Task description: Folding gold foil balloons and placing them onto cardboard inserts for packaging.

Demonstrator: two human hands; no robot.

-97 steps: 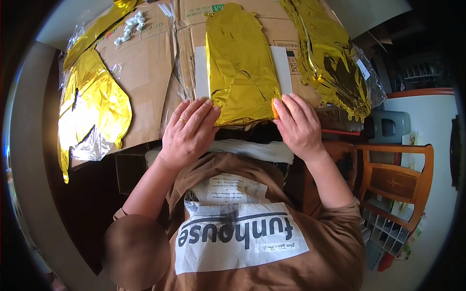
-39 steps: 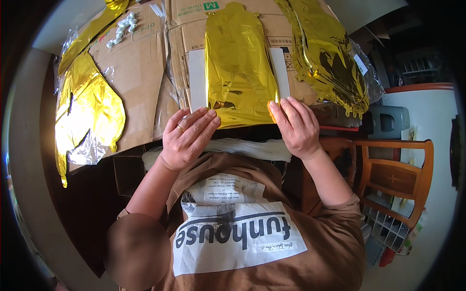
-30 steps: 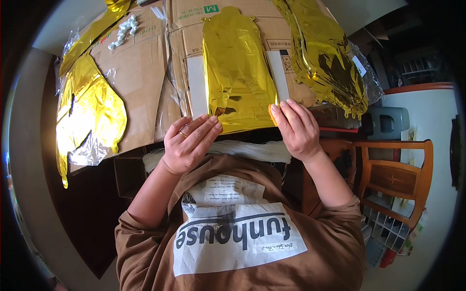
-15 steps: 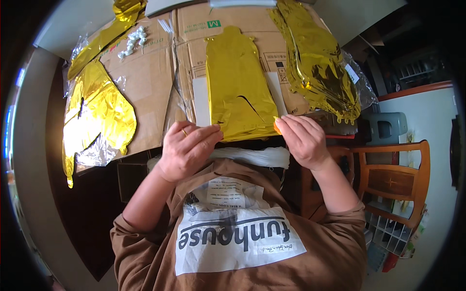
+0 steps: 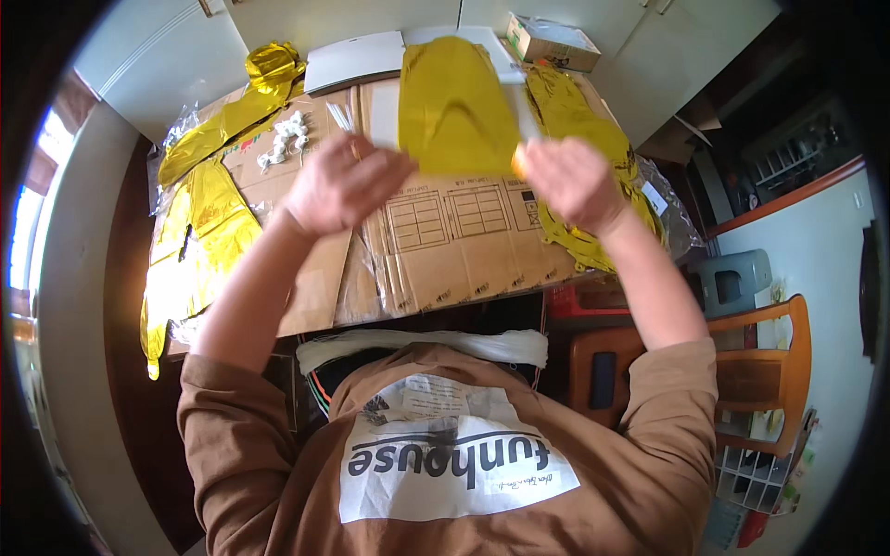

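Note:
A flat gold foil balloon [image 5: 459, 107] is stretched between my two hands over the far part of the cardboard, smeared by motion. My left hand [image 5: 348, 185] is closed at its near left corner. At the near right corner my right hand [image 5: 575, 185] pinches the foil, with a small orange thing [image 5: 518, 161] at its fingertips that I cannot make out. A white card [image 5: 385, 116] shows along the balloon's left side. More gold foil balloons lie in a pile on the right [image 5: 575, 111].
Flattened cardboard [image 5: 454, 250] covers the table. At the left lie other gold foil pieces [image 5: 209, 222] and a white cord bundle [image 5: 287, 139]. White boards [image 5: 352, 63] and an open box [image 5: 553, 44] stand at the back. White strands [image 5: 426, 347] hang at the front; a wooden chair [image 5: 760, 371] is right.
Both hands have moved away from my body, carrying the gold foil balloon toward the table's far side. Printed cardboard that it covered now shows in front. The view has tilted up a little.

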